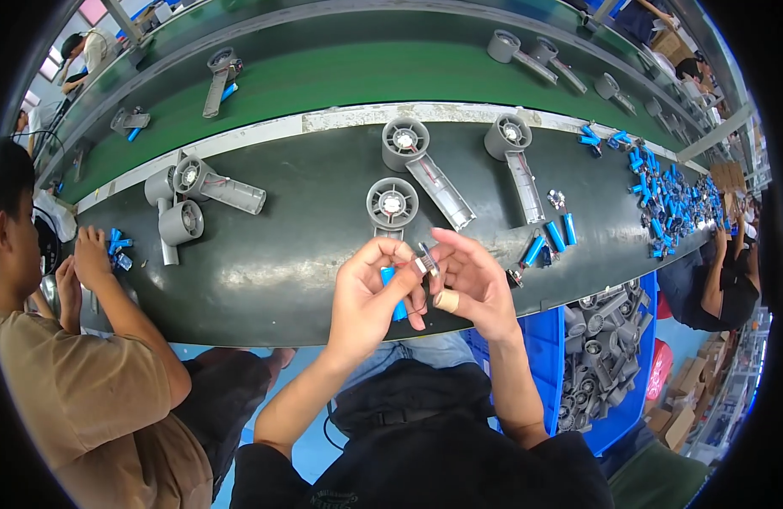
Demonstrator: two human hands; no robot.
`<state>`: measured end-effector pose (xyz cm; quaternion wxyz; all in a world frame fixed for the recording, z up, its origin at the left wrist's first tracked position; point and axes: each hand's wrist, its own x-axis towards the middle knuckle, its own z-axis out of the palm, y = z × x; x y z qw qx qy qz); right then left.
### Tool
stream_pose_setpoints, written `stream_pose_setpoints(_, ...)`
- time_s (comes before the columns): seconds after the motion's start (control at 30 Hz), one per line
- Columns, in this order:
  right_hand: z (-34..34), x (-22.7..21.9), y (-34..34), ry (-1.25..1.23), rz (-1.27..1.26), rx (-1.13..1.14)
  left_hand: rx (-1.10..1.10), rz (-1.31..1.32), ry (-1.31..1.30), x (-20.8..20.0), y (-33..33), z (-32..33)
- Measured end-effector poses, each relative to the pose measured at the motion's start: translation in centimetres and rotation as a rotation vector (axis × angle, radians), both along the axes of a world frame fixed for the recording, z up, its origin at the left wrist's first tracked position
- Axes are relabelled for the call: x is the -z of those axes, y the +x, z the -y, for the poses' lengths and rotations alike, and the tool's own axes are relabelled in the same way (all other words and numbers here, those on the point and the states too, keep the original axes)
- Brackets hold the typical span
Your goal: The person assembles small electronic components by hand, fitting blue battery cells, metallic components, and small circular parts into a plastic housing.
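Above the near edge of the dark worktable, my left hand (366,297) is closed round a blue cylindrical battery (399,311), its middle hidden by the fingers. Between my two hands a small circuit board (427,258) stands on edge, with a white connector on it. My right hand (483,293) pinches that board from the right; its thumb wears a tan cover (446,300). Just beyond my hands lies a grey fan housing (392,204), its handle partly hidden by them. To the right, loose blue batteries (555,237) with wires and small boards rest on the table.
More grey fan housings (406,142) with open handles lie across the table (298,229). A large heap of blue batteries (667,195) covers its right end. A blue crate (531,365) of grey parts stands at lower right. Co-workers sit left and right; a green conveyor (323,81) runs behind.
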<state>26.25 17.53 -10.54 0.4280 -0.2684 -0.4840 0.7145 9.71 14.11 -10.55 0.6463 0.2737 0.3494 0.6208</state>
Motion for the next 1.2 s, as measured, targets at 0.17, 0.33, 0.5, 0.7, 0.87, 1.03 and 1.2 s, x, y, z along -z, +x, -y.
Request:
stream_pose_setpoints(0.17, -0.4, 1.4, 0.5, 0.237, 0.123, -0.01, 0.117, 0.085, -0.062, 0.4, -0.3, 0.0)
stream_pose_setpoints(0.33, -0.4, 1.3, 1.0, 0.386, 0.288, 0.125, 0.143, -0.153, -0.001, -0.4, -0.8, 0.7)
stream_pose_setpoints(0.5, -0.4, 1.4, 2.2, 0.296, 0.255, 0.331, -0.325, -1.046, 0.27, 0.4, -3.9, 0.8)
stream_pose_setpoints(0.7, 0.1, 2.8, 1.9, 0.028, 0.258, 0.327, -0.234, -1.133, 0.311, 1.0, -4.3, 0.3)
stream_pose_setpoints(0.87, 0.2, 2.7, -0.1, -0.069, 0.252, 0.258, -0.159, -1.167, 0.414, 2.7, -4.4, -0.3)
stream_pose_setpoints(1.03, 0.2, 3.0, -1.8, -0.124, 0.217, 0.266, -0.191, -1.189, 0.449, 2.9, -3.4, -0.8)
stream_pose_setpoints(1.2, 0.3, 3.4, -2.2, -0.129, 0.193, 0.277, -0.195, -1.11, 0.441, 3.0, -3.0, -0.7)
